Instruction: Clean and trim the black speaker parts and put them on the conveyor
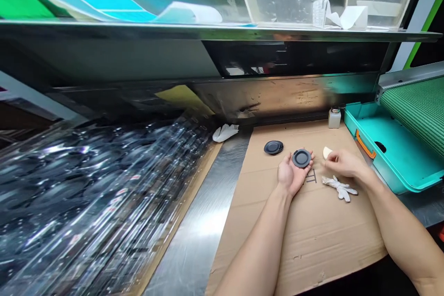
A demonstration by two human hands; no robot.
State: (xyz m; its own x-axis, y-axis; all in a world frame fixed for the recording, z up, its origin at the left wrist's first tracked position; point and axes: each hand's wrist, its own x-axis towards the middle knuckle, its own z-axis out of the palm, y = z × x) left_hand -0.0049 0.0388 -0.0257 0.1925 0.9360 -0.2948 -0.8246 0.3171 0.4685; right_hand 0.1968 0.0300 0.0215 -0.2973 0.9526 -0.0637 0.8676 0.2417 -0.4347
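Note:
My left hand is turned palm up, its fingers curled around a round black plastic part with a raised rim, like a small lid. Between the fingertips of my right hand is a small cream-coloured pad, held a little to the right of the black part. Another round black part or small stack of them lies on the cardboard sheet, left of my left hand. Below my right hand rests a crumpled white glove.
Clear plastic trays of black parts are stacked on the left. A small bottle with a metal top stands at the back. On the right are a teal bin with an orange handle and a green conveyor belt. White crumpled material lies behind.

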